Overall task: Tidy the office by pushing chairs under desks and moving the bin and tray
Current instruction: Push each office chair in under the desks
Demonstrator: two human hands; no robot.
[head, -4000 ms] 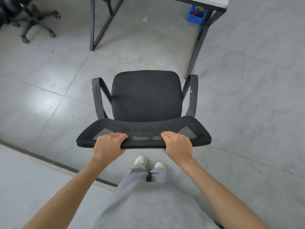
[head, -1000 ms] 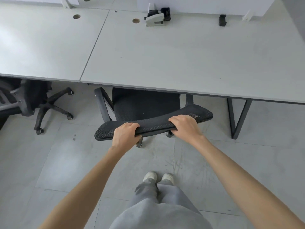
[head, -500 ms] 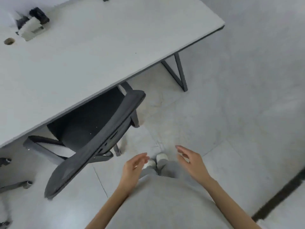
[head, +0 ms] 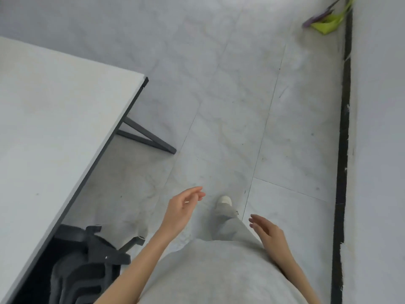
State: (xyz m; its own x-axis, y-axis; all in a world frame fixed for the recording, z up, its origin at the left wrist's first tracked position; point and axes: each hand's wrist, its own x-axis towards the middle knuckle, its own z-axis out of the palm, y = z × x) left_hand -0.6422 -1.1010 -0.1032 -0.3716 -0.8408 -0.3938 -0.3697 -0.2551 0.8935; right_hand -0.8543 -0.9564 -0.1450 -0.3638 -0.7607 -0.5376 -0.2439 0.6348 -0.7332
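Now both empty — left hand (head: 183, 208), right hand (head: 268, 233) — chair (head: 87, 266) down-left under desk (head: 54, 119)

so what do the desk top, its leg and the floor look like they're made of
Desk top: probably laminated board, matte pale grey with a thin dark edge. Leg: likely painted metal, slim straight dark bars. Floor: seemingly stone-look tile, faint veining, thin joint lines, slight sheen.

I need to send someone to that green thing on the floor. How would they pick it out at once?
Follow the black baseboard strip along the white wall on the right to the far end of the grey tiled floor. The green thing lies there at the strip's foot, lime-coloured with a purple part beside it, the only bright colour in view.
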